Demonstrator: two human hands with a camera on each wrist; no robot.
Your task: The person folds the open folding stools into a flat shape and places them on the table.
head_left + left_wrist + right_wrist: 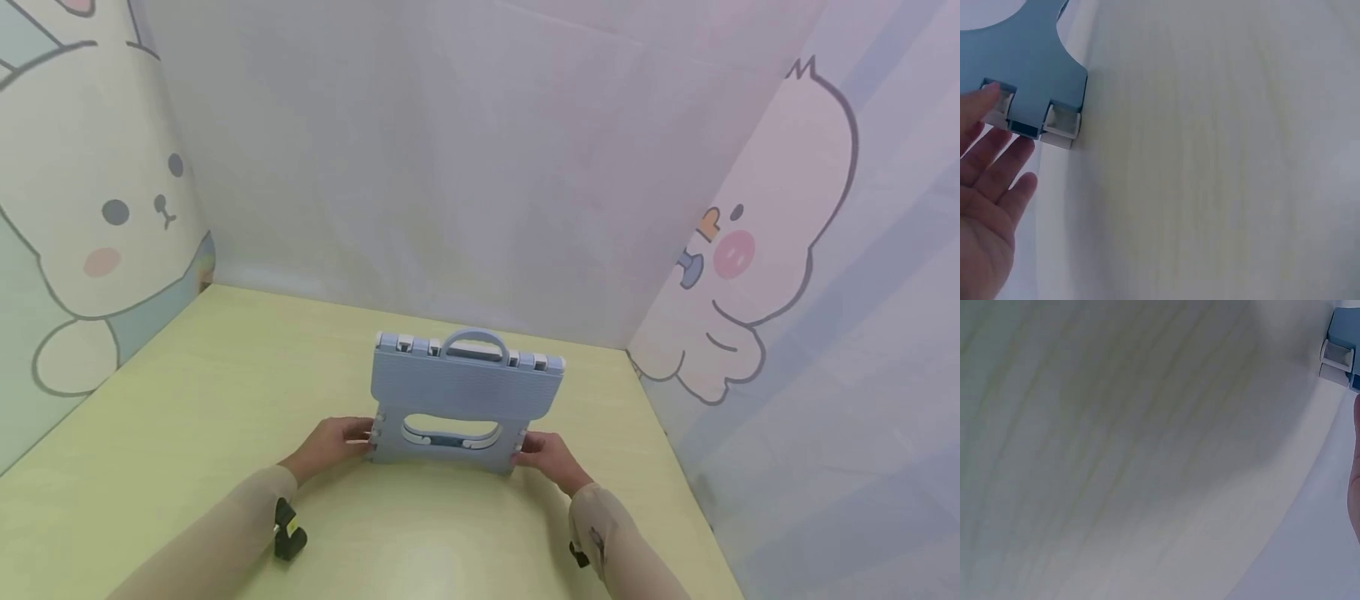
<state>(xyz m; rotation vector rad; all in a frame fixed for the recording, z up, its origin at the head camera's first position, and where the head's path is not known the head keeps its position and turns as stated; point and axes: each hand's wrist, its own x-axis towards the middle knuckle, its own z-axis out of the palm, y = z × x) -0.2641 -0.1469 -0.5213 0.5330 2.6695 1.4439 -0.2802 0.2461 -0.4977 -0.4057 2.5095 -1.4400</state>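
A light-blue plastic folding step stool with white hinges and a carry loop stands upright on the yellow table. Its top panel is partly folded, and an oval opening shows in the panel below. My left hand holds the stool's left side low down. In the left wrist view, the thumb lies on a white hinge at the stool's edge, with the fingers along that edge. On the opposite side my right hand grips the lower right edge. The right wrist view catches only a stool corner and a sliver of finger.
The yellow table has a wood-grain surface. A pale cloth wall rises behind it, with cartoon-printed side walls to left and right. Dark straps sit at both sleeves.
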